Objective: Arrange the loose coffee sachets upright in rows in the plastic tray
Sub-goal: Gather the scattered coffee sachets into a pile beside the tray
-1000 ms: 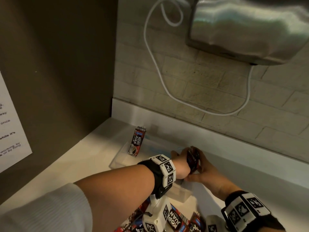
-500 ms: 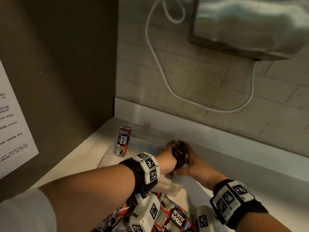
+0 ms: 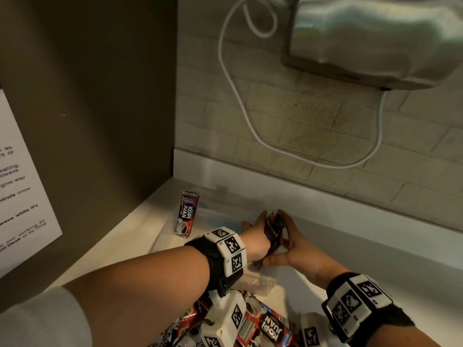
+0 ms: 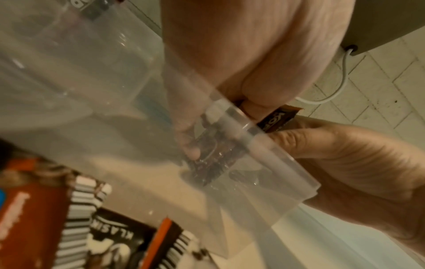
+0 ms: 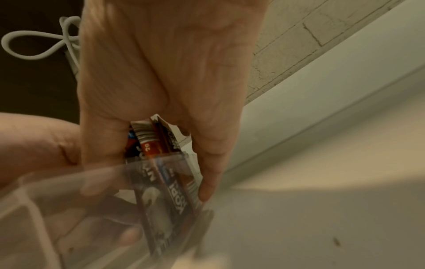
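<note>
Inside the clear plastic tray (image 3: 260,284), your left hand (image 3: 255,236) and right hand (image 3: 295,246) pressed a small upright bundle of red-and-black coffee sachets (image 3: 274,229) between them, each grip holding it.

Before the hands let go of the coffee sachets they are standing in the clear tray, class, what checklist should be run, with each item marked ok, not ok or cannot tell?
1. Bundle of red and black coffee sachets upright between both hands: ok.
2. Bundle's lower end inside the clear plastic tray, seen through its wall: ok.
3. Left hand and right hand both keeping a grip on the bundle: ok.
4. Bundle resting flat on the tray floor: cannot tell.
5. Single sachet at the tray's far left standing: ok, leaning slightly.
6. Loose sachets lying outside the tray, near side, all sorted: not ok.
</note>
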